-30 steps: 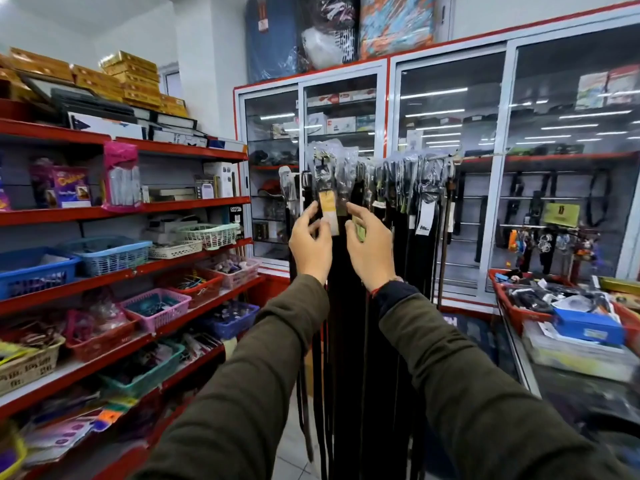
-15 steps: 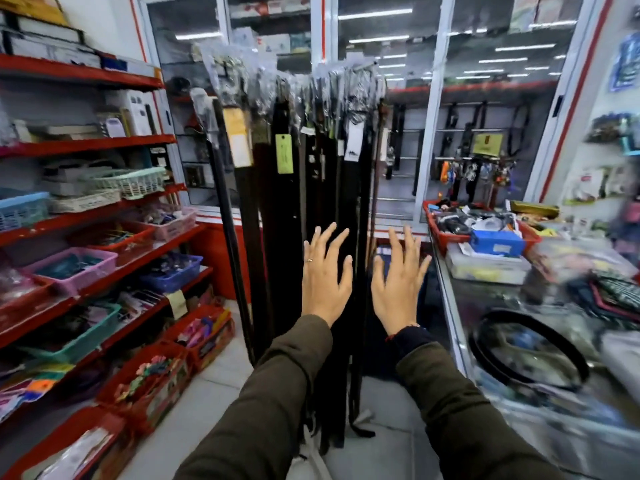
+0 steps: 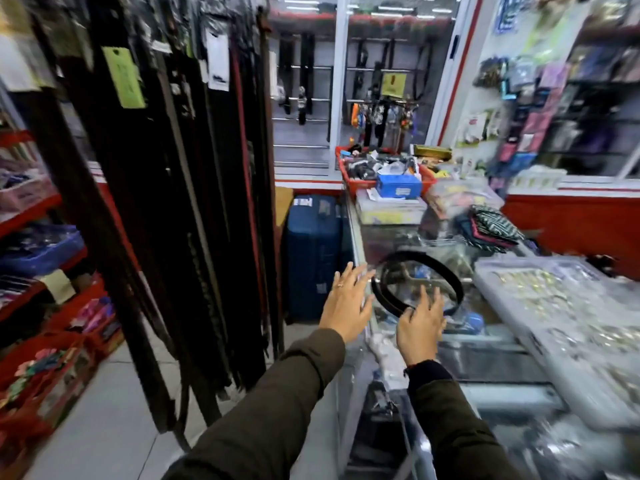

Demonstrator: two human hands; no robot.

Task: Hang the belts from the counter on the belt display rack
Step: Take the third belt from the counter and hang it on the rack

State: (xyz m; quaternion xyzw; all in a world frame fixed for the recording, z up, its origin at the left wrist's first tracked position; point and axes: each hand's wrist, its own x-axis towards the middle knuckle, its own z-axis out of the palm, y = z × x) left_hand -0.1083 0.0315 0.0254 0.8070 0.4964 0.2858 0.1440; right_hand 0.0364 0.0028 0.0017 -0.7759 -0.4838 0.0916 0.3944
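A black belt lies coiled in a loose loop on the glass counter at centre right. My right hand hovers over the loop's near edge with fingers spread, holding nothing. My left hand is just left of the loop, by the counter's edge, fingers apart and empty, with a ring on one finger. The belt display rack fills the left half of the view, packed with many dark hanging belts and paper tags. The rack's top is out of frame.
A blue suitcase stands on the floor between rack and counter. Clear plastic trays of small goods, folded striped cloths and a red basket crowd the counter. Red shelves with bins line the left.
My hands have left the hanging belts on the rack and swung right and down to the counter. The view has turned right; the coiled belt is now under my right hand.
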